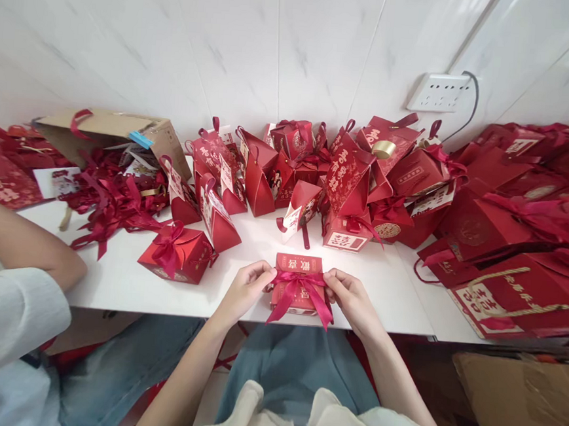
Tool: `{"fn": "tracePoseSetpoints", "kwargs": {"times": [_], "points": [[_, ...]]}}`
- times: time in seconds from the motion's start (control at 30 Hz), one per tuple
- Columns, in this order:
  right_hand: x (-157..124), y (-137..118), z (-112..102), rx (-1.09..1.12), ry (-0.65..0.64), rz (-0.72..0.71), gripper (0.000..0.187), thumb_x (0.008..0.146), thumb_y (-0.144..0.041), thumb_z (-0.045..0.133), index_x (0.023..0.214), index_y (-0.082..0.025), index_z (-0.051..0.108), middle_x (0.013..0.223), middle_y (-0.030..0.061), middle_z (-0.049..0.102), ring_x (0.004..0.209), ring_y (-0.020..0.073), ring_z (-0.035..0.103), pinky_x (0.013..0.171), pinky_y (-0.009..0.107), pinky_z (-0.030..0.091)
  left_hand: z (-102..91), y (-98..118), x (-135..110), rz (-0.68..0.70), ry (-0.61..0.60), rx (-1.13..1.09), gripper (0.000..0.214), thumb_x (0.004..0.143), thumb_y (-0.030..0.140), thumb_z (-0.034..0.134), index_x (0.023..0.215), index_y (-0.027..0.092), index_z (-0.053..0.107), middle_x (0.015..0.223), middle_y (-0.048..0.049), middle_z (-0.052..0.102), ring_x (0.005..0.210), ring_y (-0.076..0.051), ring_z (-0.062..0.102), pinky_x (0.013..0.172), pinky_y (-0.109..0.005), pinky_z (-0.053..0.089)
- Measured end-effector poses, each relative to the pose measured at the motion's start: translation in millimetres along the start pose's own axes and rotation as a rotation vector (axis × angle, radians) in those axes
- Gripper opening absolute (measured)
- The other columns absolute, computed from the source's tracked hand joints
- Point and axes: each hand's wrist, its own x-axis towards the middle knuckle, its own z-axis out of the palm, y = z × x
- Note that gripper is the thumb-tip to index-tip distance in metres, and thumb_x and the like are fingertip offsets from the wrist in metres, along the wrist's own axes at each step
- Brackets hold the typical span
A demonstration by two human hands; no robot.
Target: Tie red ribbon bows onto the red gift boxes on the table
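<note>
A red gift box [299, 262] with gold lettering sits at the table's front edge, straight ahead of me. Across its top lies a dark pink ribbon [299, 281] tied in a bow, its two tails hanging toward me. With thumb and fingers my left hand [252, 281] pinches the bow's left loop at the box's side. My right hand [350, 295] pinches the right loop on the opposite side. The fingertips partly cover the loop ends. To the left stands another red box [182, 257] with a bow on top.
Several red boxes and triangular bags [263, 172] crowd the white table [263, 237] near the wall. A cardboard box [124, 125] spills loose ribbons [117, 206] at left. Larger red gift boxes [515, 284] pile up at right. Another person's arm [21, 238] rests at far left.
</note>
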Motion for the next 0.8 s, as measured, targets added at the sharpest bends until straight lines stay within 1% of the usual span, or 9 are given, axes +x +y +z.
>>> {"fn": "tracePoseSetpoints", "kwargs": {"times": [0.13,0.27,0.43,0.53,0.63,0.73,0.8], "points": [[-0.6,0.6,-1.4,0.037,-0.007,0.013,0.045,0.074,-0.057,0.067,0.057,-0.019,0.048,0.052,-0.0052,0.044,0.049,0.0084,0.034,0.052,0.025,0.028,1.5,1.7,-0.6,-0.010,0.002,-0.012,0.028,0.074,0.042,0.059,0.062,0.017,0.053,0.060,0.0032,0.046,0.058,-0.010,0.042,0.057,-0.023,0.037],[-1.4,-2.5,-1.6,0.016,-0.009,0.007,0.046,0.073,-0.057,0.067,0.056,-0.019,0.049,0.053,-0.0049,0.044,0.049,0.0082,0.033,0.052,0.025,0.028,1.8,3.2,-0.1,-0.011,-0.008,0.001,0.030,0.074,0.044,0.059,0.062,0.017,0.054,0.059,0.0028,0.046,0.057,-0.010,0.041,0.057,-0.023,0.037],[-2.0,-5.8,-2.0,0.000,-0.003,0.002,0.046,0.073,-0.058,0.066,0.056,-0.018,0.051,0.054,-0.0040,0.045,0.050,0.0083,0.033,0.052,0.025,0.028,-0.6,0.1,0.8,-0.015,0.030,-0.010,0.031,0.074,0.045,0.060,0.063,0.016,0.057,0.059,0.0018,0.049,0.057,-0.010,0.042,0.055,-0.023,0.036],[-1.8,-7.3,-0.7,0.000,0.008,0.005,0.046,0.070,-0.059,0.068,0.058,-0.018,0.052,0.053,-0.0047,0.044,0.050,0.0081,0.033,0.051,0.025,0.027,-1.6,-2.6,1.0,-0.023,0.044,-0.021,0.031,0.073,0.044,0.061,0.062,0.016,0.056,0.059,0.0022,0.049,0.057,-0.010,0.043,0.055,-0.023,0.035],[-1.2,-9.8,1.6,0.003,0.052,0.013,0.046,0.065,-0.060,0.072,0.062,-0.018,0.053,0.051,-0.0061,0.042,0.050,0.0083,0.033,0.050,0.024,0.027,-1.8,-4.7,1.7,-0.032,0.068,-0.029,0.032,0.072,0.044,0.063,0.061,0.017,0.053,0.059,0.0030,0.048,0.057,-0.010,0.043,0.055,-0.022,0.035],[-1.0,-12.9,3.1,-0.015,0.084,0.012,0.047,0.062,-0.060,0.074,0.059,-0.018,0.053,0.051,-0.0061,0.041,0.051,0.0083,0.033,0.051,0.024,0.027,-1.6,-5.5,2.4,-0.045,0.074,-0.038,0.032,0.070,0.044,0.065,0.061,0.017,0.052,0.060,0.0032,0.049,0.058,-0.010,0.044,0.056,-0.022,0.036],[-1.5,-14.9,3.7,-0.030,0.085,0.012,0.047,0.062,-0.060,0.074,0.058,-0.018,0.053,0.051,-0.0057,0.042,0.051,0.0083,0.033,0.051,0.024,0.027,-1.4,-5.0,2.4,-0.051,0.076,-0.043,0.031,0.069,0.044,0.066,0.062,0.017,0.052,0.061,0.0029,0.050,0.058,-0.010,0.044,0.056,-0.022,0.036]]}}
